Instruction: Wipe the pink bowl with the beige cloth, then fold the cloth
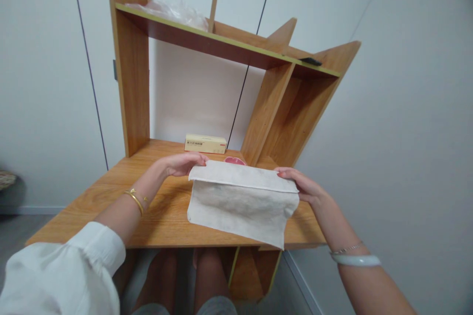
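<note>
A whitish cloth (236, 206) hangs between my two hands over the front of the wooden desk (162, 221). Its upper edge is folded over in a strip, and faint greyish marks show on the part below. At the cloth's top left corner, my left hand (185, 163) pinches the edge between thumb and fingers. My right hand (301, 184) grips the top right corner, with some fingers hidden behind the fabric. Just behind the cloth lies a pink round item (235, 161), mostly covered from view.
A long cream box (205, 144) with printed lettering stands at the back of the desk. Above it runs a shelf (236, 42) bearing crumpled clear plastic (177, 14) and a flat black object (310, 61). An upright panel (268, 108) borders the right compartment.
</note>
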The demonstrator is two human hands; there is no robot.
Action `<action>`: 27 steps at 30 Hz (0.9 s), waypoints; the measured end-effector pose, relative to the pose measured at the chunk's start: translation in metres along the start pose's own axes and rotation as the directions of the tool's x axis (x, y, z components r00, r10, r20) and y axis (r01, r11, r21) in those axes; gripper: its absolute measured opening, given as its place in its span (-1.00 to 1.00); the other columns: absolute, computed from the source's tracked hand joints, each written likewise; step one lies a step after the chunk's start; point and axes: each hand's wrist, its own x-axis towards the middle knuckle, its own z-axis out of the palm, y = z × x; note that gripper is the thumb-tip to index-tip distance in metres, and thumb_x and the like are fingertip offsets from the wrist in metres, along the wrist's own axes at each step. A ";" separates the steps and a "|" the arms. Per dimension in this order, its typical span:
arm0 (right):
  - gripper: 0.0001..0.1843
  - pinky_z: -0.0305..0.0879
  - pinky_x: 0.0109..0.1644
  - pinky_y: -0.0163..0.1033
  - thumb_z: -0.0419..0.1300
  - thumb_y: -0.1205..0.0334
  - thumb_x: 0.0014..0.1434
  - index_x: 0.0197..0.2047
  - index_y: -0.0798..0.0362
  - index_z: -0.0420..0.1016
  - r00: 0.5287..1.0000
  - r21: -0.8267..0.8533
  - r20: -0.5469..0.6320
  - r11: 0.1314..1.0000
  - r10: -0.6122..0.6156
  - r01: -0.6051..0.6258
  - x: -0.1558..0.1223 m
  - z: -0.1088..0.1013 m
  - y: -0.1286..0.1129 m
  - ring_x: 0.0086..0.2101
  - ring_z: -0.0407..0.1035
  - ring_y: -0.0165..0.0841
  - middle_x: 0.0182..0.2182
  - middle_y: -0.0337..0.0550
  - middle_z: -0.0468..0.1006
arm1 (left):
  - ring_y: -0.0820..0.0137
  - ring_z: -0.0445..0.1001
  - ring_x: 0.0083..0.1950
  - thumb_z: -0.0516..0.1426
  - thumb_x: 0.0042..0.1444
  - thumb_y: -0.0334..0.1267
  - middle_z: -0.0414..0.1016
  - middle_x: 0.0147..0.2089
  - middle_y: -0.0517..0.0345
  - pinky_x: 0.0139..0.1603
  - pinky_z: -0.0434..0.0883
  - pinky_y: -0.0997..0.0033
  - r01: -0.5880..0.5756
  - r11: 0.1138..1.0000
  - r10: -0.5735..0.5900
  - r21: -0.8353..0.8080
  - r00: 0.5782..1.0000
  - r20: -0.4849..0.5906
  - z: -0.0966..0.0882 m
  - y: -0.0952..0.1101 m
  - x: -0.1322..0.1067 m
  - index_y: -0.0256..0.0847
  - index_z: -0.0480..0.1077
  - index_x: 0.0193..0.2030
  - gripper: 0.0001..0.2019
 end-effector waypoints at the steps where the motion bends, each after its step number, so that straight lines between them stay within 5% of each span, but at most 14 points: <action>1: -0.75 0.18 -0.49 -0.34 0.18 0.08 -0.17 -0.45 0.08 0.47 1.000 0.031 0.023 0.999 0.016 -0.017 0.001 -0.002 0.002 -0.49 0.33 -0.37 -0.48 -0.12 0.51 | 0.42 0.33 -0.43 0.12 -0.21 -0.32 0.44 -0.49 0.15 -0.40 0.24 0.44 -0.003 1.000 0.003 -0.009 1.000 0.020 0.000 0.001 0.000 -0.26 0.43 -0.46 -0.88; 6: -0.75 0.18 -0.46 -0.34 0.23 0.10 -0.20 -0.45 0.08 0.47 0.995 0.116 0.065 0.989 0.080 -0.087 0.014 -0.002 0.021 -0.48 0.31 -0.39 -0.49 -0.16 0.50 | 0.44 0.34 -0.42 0.17 -0.25 -0.30 0.45 -0.47 0.18 -0.41 0.25 0.49 -0.056 0.997 0.057 0.053 0.998 -0.019 -0.005 -0.009 0.012 -0.25 0.46 -0.46 -0.86; 11: -0.72 0.10 -0.44 -0.35 0.26 0.04 -0.20 -0.50 0.10 0.46 0.997 0.006 0.057 0.999 0.048 -0.049 0.038 0.007 0.038 -0.52 0.24 -0.45 -0.58 -0.26 0.42 | 0.41 0.35 -0.44 0.09 -0.20 -0.29 0.45 -0.52 0.14 -0.44 0.26 0.48 -0.111 0.876 0.220 0.470 0.958 -0.184 -0.013 -0.034 0.042 -0.26 0.46 -0.51 -0.86; 16: -0.76 0.17 -0.34 -0.29 0.25 0.09 -0.22 -0.52 0.11 0.47 0.991 -0.174 -0.073 0.980 -0.110 0.096 0.060 0.013 0.049 -0.47 0.29 -0.38 -0.55 -0.22 0.47 | 0.29 0.40 -0.29 0.05 -0.18 -0.37 0.50 -0.43 0.06 -0.25 0.29 0.39 -0.113 0.767 0.362 0.631 0.889 -0.281 -0.010 -0.050 0.064 -0.23 0.47 -0.53 -0.84; 19: -0.84 0.22 -0.27 -0.25 0.20 0.20 -0.21 -0.51 0.10 0.49 0.984 -0.290 -0.057 0.946 -0.170 0.146 0.062 0.012 0.057 -0.40 0.34 -0.32 -0.50 -0.17 0.52 | 0.20 0.38 -0.14 0.06 -0.16 -0.39 0.52 -0.31 0.01 -0.03 0.24 0.27 -0.099 0.688 0.421 0.719 0.861 -0.284 -0.007 -0.056 0.064 -0.20 0.50 -0.50 -0.83; 24: -0.80 0.26 -0.23 -0.27 0.17 0.32 -0.23 -0.46 0.12 0.57 0.986 -0.519 0.167 0.850 -0.007 0.094 0.049 0.006 0.070 -0.36 0.39 -0.29 -0.44 -0.14 0.57 | 0.22 0.38 -0.09 0.11 -0.20 -0.42 0.54 -0.27 0.08 0.08 0.18 0.25 -0.100 0.550 0.389 0.829 0.909 -0.148 -0.006 -0.059 0.046 -0.15 0.55 -0.40 -0.77; 27: -0.77 0.28 -0.22 -0.27 0.19 0.28 -0.19 -0.40 0.13 0.59 0.962 -0.569 0.260 0.818 0.080 0.086 0.043 0.005 0.075 -0.35 0.40 -0.29 -0.44 -0.16 0.58 | 0.27 0.40 -0.08 0.14 -0.17 -0.36 0.56 -0.22 0.16 0.06 0.20 0.31 -0.110 0.411 0.214 0.905 0.977 0.021 -0.005 -0.055 0.039 -0.10 0.56 -0.30 -0.74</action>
